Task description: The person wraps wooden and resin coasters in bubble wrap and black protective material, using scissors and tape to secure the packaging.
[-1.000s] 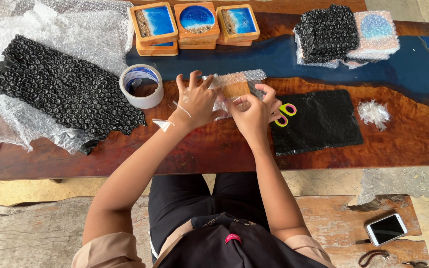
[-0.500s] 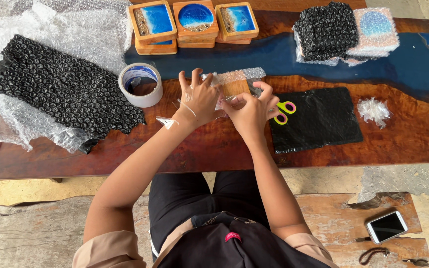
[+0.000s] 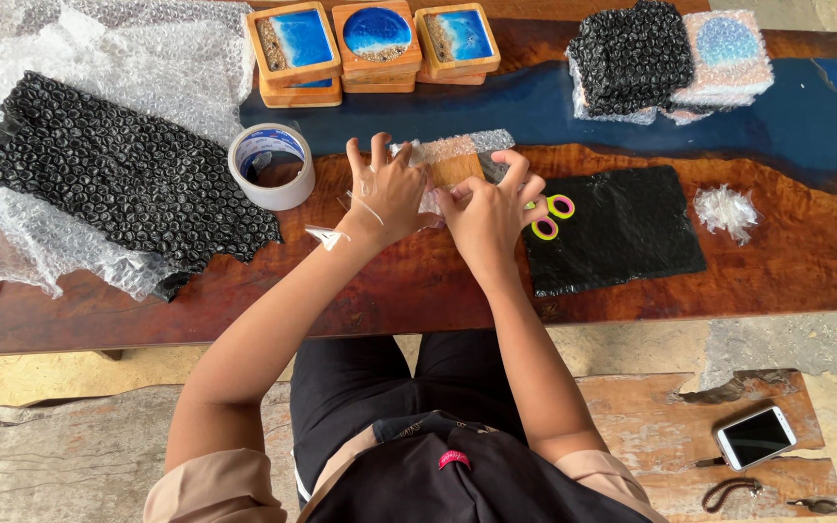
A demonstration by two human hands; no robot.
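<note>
My left hand [image 3: 387, 190] and my right hand [image 3: 492, 208] press together on a small wooden coaster [image 3: 455, 169] that is partly wrapped in clear bubble wrap [image 3: 457, 147]. Both hands grip the wrapped piece on the wooden table [image 3: 787, 271]. A strip of clear tape [image 3: 326, 235] hangs from my left wrist. Yellow and pink scissors [image 3: 552, 215] lie just right of my right hand, on a black bubble wrap sheet [image 3: 617, 229]. A roll of white tape [image 3: 271, 165] stands to the left of my left hand.
Three stacks of wooden coasters with blue resin [image 3: 376, 44] sit at the back. Wrapped bundles [image 3: 666, 60] lie back right. Large black [image 3: 108, 179] and clear bubble wrap [image 3: 99, 48] cover the left. A scrap of wrap [image 3: 726, 207] lies right. A phone [image 3: 756, 437] rests on the bench.
My hands have shifted slightly on the wrapped coaster, the fingers folding the bubble wrap closer around it. Everything else stays in place.
</note>
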